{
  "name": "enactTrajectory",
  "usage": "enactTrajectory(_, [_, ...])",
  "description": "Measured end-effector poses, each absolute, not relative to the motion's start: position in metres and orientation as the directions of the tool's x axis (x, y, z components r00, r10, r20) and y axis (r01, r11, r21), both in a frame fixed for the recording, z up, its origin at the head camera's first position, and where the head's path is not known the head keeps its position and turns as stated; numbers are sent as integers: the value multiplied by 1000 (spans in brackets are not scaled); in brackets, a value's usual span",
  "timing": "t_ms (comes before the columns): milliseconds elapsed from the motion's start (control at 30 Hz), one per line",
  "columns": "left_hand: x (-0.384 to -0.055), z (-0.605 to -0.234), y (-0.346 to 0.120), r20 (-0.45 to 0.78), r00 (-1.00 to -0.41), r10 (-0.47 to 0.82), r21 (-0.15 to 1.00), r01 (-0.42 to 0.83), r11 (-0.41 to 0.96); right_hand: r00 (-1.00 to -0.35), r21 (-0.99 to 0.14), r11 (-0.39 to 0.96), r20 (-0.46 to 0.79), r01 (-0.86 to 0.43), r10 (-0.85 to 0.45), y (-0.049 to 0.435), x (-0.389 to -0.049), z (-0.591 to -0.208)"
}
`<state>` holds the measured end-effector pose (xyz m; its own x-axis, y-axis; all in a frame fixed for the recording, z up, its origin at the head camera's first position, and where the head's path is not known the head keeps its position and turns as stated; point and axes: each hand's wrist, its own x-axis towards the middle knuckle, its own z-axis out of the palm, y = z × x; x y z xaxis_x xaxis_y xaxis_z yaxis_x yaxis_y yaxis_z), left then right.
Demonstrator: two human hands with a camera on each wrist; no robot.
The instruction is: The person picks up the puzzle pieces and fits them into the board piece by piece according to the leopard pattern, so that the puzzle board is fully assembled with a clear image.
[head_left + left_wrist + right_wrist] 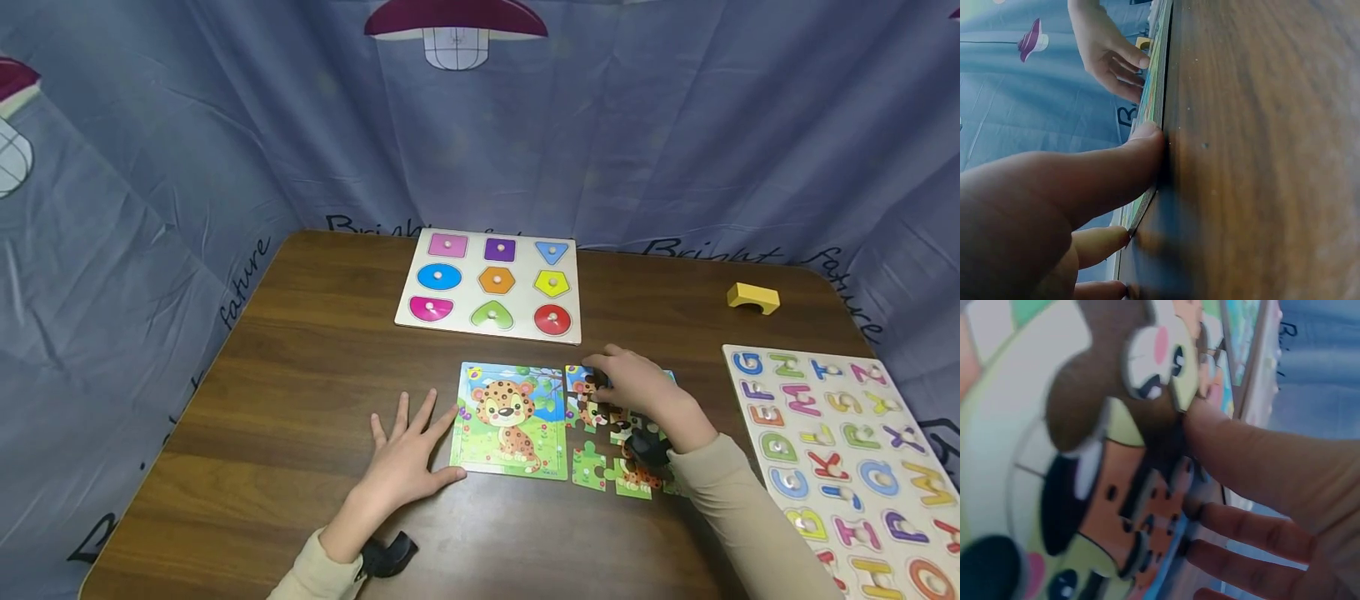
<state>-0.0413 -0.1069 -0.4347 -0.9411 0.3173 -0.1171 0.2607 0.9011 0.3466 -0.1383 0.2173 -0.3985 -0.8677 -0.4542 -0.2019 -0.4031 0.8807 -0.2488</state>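
My left hand (405,467) lies on the wooden table with its fingers spread. Its thumb and fingertips touch the left edge of a square leopard picture board (510,421), as the left wrist view also shows. Right of that board lie loose jigsaw pieces (588,467) with green, orange and brown parts. Over the upper pieces, my right hand (637,383) bends its thumb and fingers around a jigsaw piece, mostly hidden in shadow. In the right wrist view the thumb (1210,425) is at a piece's edge and the fingers (1241,534) lie opposite.
A board of coloured knobbed shapes (491,287) lies behind the leopard board. On the right is a knobbed alphabet board (847,450), with a yellow arch block (752,296) behind it. A blue printed curtain (525,150) hangs along the table's far edge.
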Motion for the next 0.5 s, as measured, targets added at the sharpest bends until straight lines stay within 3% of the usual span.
enactTrajectory(233, [-41, -433, -107, -108, -942, 318, 353, 263, 898, -870, -210, 875, -150, -437, -470, 216, -141, -403])
enactTrajectory(500, [-42, -435, -108, -101, -940, 326, 349, 273, 896, -884, -293, 869, -130, -398, -448, 219, -142, -405])
